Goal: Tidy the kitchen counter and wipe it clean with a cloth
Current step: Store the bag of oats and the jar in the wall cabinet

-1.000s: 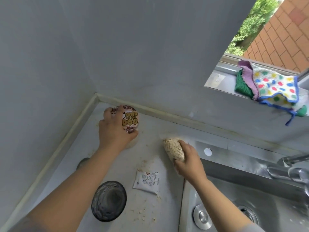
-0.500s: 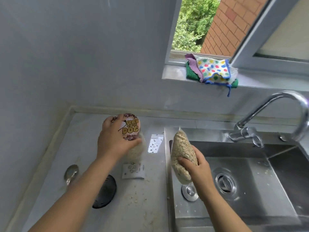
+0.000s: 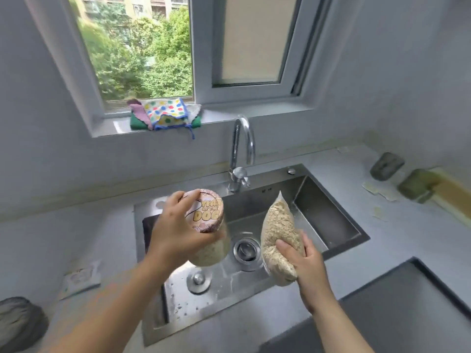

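Note:
My left hand [image 3: 175, 229] grips a glass jar [image 3: 209, 226] with a printed "DOG" lid, held in the air over the left part of the steel sink [image 3: 341, 225]. Pale flakes fill the jar's lower part. My right hand [image 3: 303, 261] holds a clear bag of oat flakes [image 3: 276, 230] upright above the sink drain [image 3: 246, 249]. A stack of folded cloths [image 3: 165, 114], the top one white with coloured dots, lies on the window sill [image 3: 109, 127] behind the sink.
A chrome tap [image 3: 240, 151] arches over the sink. A small white packet [image 3: 80, 278] and a dark round lid [image 3: 17, 322] lie on the left counter. Glass jars [image 3: 386, 165] and paper scraps sit at the right counter's back. A dark cooktop [image 3: 397, 309] fills the near right.
Both hands lifted the jar and the bag off the left counter and carried them right, over the sink. The view turned right and up to the window.

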A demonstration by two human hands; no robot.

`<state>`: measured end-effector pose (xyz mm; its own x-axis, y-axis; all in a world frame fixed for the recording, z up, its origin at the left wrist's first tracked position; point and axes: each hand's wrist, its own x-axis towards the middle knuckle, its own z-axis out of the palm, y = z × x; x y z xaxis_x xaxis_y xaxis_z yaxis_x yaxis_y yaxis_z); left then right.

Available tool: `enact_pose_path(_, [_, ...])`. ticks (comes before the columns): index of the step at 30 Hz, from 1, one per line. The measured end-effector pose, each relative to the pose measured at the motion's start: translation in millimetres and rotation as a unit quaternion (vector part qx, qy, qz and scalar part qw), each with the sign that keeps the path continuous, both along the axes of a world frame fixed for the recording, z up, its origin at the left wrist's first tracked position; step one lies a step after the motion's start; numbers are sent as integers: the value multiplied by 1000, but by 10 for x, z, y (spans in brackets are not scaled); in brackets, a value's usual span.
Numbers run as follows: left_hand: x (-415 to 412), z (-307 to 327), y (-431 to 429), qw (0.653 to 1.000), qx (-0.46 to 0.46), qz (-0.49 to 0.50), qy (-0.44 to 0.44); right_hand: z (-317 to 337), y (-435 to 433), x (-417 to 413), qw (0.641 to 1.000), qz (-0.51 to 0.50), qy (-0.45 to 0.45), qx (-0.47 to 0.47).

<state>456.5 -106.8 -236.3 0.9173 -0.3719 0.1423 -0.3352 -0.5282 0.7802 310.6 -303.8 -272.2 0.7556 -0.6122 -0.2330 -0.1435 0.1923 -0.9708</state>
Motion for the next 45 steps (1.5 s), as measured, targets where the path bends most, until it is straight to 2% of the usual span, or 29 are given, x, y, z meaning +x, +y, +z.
enact_pose_path(4, [-549,-33,-1013,997,-4,-74,18,60,-801,-784,997,-75,-6,-28])
enact_pose_path(12, [-1455,-108,-2739,976,17,-216,29,138,-1959,-2107,981,-192,-32,-16])
enact_pose_path(17, [-1623,-204,-3345,965,43,-260,1,-33,-2328,-2396,965,-261,-22,3])
enact_pose_path(24, [-1599,-511,-4462,951,59,-305,10,-215,-3250,-2569,944,-330,15,2])
enact_pose_path(36, [-1462,-767,-6183,940,99,-325,-30,-236,-4638,-2606,934,-351,68,-8])
enact_pose_path(45, [-1568,-957,-6992,946,117,-291,-76,-204,-5370,-2952,934,-349,76,-3])
